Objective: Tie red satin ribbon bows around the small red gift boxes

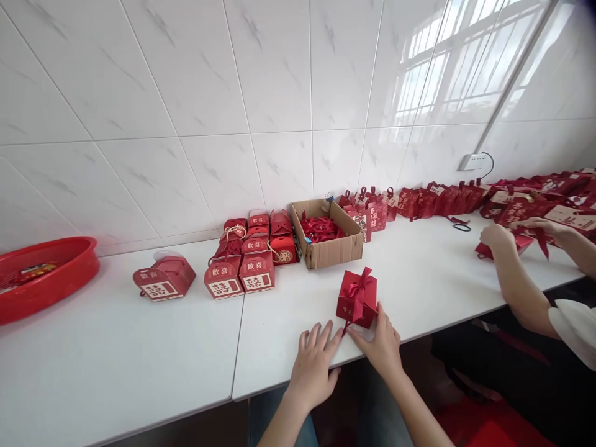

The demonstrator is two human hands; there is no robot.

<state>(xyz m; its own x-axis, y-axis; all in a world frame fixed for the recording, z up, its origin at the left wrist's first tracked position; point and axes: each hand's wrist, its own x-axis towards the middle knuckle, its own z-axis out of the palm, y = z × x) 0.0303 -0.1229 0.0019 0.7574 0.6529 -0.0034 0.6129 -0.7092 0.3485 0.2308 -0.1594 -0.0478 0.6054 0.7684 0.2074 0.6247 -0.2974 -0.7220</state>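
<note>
A small red gift box with a ribbon bow (357,297) stands on the white table (139,347) near its front edge. My right hand (382,343) rests just behind the box, fingertips touching its lower edge and the trailing ribbon end. My left hand (315,363) lies flat on the table to the left of the box, fingers spread, holding nothing.
A cardboard box of red ribbons (326,233) sits behind, with several finished red boxes (251,257) to its left and one lone box (164,279) further left. A red basin (44,273) is far left. Another person's hands (500,238) work at right among more red boxes (437,200).
</note>
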